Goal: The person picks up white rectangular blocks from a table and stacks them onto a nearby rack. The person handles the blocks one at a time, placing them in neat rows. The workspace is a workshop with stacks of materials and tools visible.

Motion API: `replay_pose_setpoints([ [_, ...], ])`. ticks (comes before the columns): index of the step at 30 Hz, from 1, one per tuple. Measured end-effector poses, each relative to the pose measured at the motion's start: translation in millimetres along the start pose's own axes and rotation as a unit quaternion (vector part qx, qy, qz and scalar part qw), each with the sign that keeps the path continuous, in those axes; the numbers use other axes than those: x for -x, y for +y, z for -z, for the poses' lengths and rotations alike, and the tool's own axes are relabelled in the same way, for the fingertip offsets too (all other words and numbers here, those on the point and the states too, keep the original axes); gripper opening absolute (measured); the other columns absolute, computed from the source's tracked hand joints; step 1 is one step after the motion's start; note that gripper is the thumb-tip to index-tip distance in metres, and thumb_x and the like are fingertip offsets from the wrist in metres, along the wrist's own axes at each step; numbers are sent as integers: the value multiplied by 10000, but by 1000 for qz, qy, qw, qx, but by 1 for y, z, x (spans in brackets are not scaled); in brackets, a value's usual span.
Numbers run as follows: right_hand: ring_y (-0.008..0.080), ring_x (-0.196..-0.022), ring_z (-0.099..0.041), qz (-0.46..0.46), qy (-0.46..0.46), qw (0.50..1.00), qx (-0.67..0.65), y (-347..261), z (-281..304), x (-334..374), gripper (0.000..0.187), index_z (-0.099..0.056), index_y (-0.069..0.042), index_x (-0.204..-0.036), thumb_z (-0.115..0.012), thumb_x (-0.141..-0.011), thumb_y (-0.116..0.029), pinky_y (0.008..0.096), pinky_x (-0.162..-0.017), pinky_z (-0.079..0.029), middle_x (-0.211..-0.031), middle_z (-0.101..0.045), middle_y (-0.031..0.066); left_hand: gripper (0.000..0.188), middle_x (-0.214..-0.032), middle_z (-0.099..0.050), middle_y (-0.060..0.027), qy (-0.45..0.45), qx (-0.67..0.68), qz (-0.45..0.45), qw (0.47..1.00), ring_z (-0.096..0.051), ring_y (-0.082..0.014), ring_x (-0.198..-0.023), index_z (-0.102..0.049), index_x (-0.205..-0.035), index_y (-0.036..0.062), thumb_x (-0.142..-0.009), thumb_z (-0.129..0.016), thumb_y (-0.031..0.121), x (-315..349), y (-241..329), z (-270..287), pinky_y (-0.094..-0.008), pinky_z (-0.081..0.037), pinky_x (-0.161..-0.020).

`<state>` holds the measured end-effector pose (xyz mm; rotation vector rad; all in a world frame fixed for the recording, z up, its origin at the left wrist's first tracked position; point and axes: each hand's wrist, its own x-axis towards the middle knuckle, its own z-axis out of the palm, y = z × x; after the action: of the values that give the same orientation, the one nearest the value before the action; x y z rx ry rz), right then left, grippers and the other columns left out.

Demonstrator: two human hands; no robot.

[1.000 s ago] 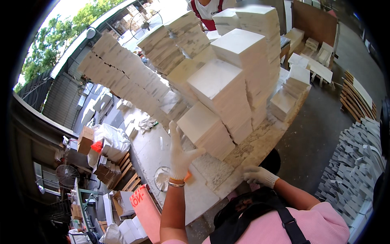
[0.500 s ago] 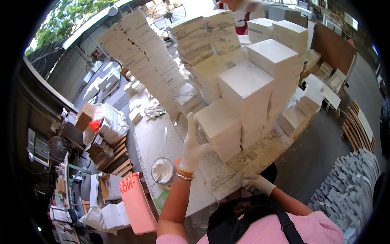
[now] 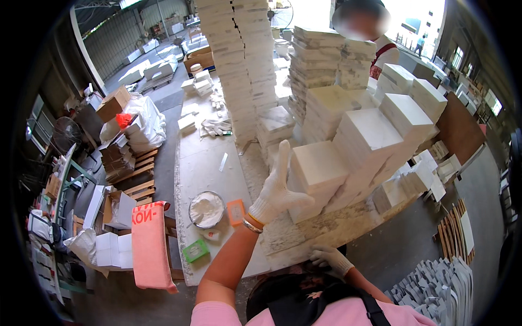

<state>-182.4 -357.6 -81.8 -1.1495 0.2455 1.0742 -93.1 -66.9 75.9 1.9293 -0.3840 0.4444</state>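
Observation:
My left hand (image 3: 276, 191), in a white knit glove, stands beside the nearest short stack of square white stone tiles (image 3: 321, 168). Its fingers point away along the stack's left side, and the thumb stretches right across the front face. The hand is open; whether it touches the tiles I cannot tell. My right hand (image 3: 333, 258), also gloved, is low at the near edge of the table (image 3: 272, 255), with loosely bent fingers apart and nothing visible in them. Behind the short stack rise taller tile stacks (image 3: 370, 127).
Left on the table are a bowl of white powder (image 3: 206, 209), an orange box (image 3: 235, 212), a green box (image 3: 196, 251) and loose gloves (image 3: 216, 127). A tall tile column (image 3: 244, 70) stands beyond. A person (image 3: 387, 54) is behind the stacks. Grey stone strips (image 3: 429, 293) lie lower right.
The view has tilted and shifted, so the stacks look more upright and sit farther right. My left hand keeps its open pose beside the short stack. My right hand stays by the table's edge.

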Motion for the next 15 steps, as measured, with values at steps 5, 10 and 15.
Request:
replay_pose_setpoints([
  [5,14,-677,-464,3,-5,1000,21,-3,-2,3,365,-564,3,-1294,-625,-949,-102,158,-542,-347,-880,-561,-26,1450,-1643,-229,-268,-54,-102,-50,992,-246,-381,-1527,-78,-1625,37,-552,-978,414,-23,18,22,-448,-258,-1225],
  [10,28,-638,-478,20,43,998,43,5,1,1,474,-544,-5,-1395,-649,-953,-139,173,-516,-350,-885,-627,10,1391,-1568,-353,-286,-60,-161,-28,985,-363,-426,-1449,-142,-1618,30,-574,-954,463,-31,27,18,-473,-328,-1178],
  [15,88,-853,-601,1,57,993,100,0,-3,5,519,-529,38,-1416,-648,-954,-167,211,-723,-473,-1060,-686,63,1382,-1493,-429,-287,-53,-167,-12,984,-426,-433,-1390,-150,-1615,29,-582,-939,496,-28,30,19,-486,-363,-1148],
])
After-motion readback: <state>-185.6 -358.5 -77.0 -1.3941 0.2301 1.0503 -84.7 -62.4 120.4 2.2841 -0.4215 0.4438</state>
